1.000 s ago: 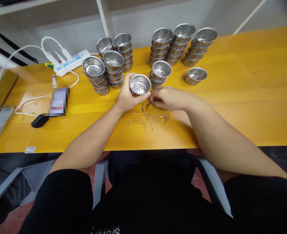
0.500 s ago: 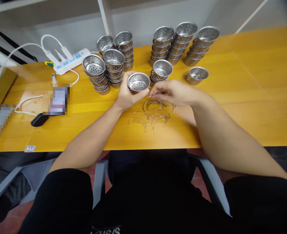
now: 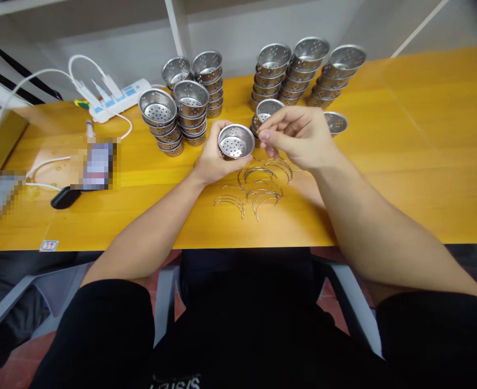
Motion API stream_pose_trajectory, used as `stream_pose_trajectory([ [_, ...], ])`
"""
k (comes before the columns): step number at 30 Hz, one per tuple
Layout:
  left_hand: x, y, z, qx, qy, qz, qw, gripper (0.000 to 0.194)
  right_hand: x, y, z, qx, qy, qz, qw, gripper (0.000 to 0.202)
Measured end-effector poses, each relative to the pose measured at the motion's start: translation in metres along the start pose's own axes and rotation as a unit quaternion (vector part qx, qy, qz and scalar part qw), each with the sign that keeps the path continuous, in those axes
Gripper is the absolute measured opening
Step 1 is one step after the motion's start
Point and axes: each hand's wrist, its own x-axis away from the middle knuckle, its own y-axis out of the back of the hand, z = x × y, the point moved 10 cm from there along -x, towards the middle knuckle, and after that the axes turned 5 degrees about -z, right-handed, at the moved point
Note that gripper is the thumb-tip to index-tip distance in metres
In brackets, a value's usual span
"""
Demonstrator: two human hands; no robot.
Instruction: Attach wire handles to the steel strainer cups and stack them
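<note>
A perforated metal cup [image 3: 236, 142] is held upright by my left hand [image 3: 213, 159], whose fingers wrap its left side with the thumb along its lower front. Just right of the cup, my right hand [image 3: 299, 135] is raised with thumb and forefinger pinched together; what they hold, if anything, is too small to make out. Below both hands, several thin curved wires [image 3: 265, 192] lie loosely on the table. Behind my right hand is a short stack of cups [image 3: 267, 109], partly hidden, and a single cup [image 3: 338, 124] shows past its wrist.
Tall stacks of perforated cups stand at the back left [image 3: 157, 111] and back right [image 3: 309, 59] of the yellow table [image 3: 425, 162]. A power strip [image 3: 120, 100] with white cables, a phone [image 3: 98, 166] and a black object [image 3: 65, 198] are at the left.
My right hand has lifted up and away from the cup's lower right edge, its fingers now pinched higher up. The cup and my left hand have shifted slightly right.
</note>
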Motion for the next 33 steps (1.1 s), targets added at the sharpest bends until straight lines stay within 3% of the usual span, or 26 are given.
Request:
stream_pose_trajectory([
  [3, 0.004, -0.004, -0.002, -0.002, 0.0, 0.021, 1.0, 0.104, -0.001, -0.004, -0.004, 0.036, -0.002, -0.002, 0.999, 0.057],
  [10, 0.008, -0.01, -0.031, 0.025, -0.033, 0.063, 0.997, 0.099, 0.0, -0.009, -0.022, 0.148, -0.021, -0.007, 0.989, 0.047],
  [15, 0.009, -0.009, -0.026, 0.022, -0.02, 0.066, 0.997, 0.098, 0.0, -0.009, -0.027, 0.178, -0.02, -0.011, 0.984, 0.054],
  [26, 0.011, -0.011, -0.022, 0.022, 0.007, 0.069, 0.997, 0.101, 0.0, -0.008, -0.027, 0.177, -0.012, -0.016, 0.984, 0.047],
  [33, 0.012, -0.015, -0.028, 0.016, -0.02, 0.087, 0.996, 0.126, 0.0, -0.009, -0.027, 0.179, -0.024, -0.028, 0.983, 0.045],
])
